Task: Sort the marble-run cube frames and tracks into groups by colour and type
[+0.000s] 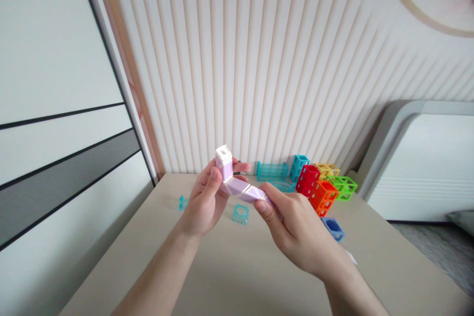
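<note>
A: Over the tabletop [222,266], what do your two hands have?

B: You grasp one jointed lilac-and-white puzzle [238,188], held in the air between your fingers; your left hand [203,202] grips it near a sharp bend, thumb in front, with a short white-tipped end standing up above that thumb; your right hand [296,224] pinches the opposite end between thumb and forefinger.

A: And around your fingers?

B: Below the span between them lies a clear teal square piece [240,214]; left of your left fingers, a smaller teal piece [181,203]; beyond your right fingers, a teal rack [272,172]; farther right of them, blue cubes [298,168], red cubes [308,180], yellow cubes [328,171], orange cubes [324,196] and green cubes [342,187] cluster; just beside your right hand sits a dark-blue piece [333,228].
</note>
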`<action>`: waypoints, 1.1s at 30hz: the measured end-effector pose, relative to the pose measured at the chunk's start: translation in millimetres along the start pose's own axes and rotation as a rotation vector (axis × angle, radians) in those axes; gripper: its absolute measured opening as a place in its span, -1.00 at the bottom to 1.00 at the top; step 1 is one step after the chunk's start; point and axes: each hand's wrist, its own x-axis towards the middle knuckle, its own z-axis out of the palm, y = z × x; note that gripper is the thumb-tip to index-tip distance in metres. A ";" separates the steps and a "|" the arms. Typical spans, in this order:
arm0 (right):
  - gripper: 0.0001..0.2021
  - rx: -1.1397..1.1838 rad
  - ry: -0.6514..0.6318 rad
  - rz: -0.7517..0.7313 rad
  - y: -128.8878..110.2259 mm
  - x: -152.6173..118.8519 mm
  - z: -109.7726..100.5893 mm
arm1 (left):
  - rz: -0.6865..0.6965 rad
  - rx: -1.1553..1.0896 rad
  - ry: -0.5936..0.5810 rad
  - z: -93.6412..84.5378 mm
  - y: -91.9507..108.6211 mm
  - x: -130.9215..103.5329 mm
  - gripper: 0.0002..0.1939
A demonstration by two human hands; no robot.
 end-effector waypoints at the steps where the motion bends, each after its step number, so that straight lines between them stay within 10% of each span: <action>1: -0.67 0.012 -0.006 -0.002 0.0 -0.4 -0.5 | -0.010 -0.012 -0.012 -0.2 -0.2 -0.1 -0.64; 19: -0.90 -0.631 0.217 -0.129 0.6 3.2 22.7 | -0.053 0.729 0.250 -9.0 11.2 10.4 -0.60; 33: -0.60 -0.710 0.265 -0.171 -4.7 0.5 37.1 | 0.100 0.688 0.442 -15.9 14.9 15.0 -0.69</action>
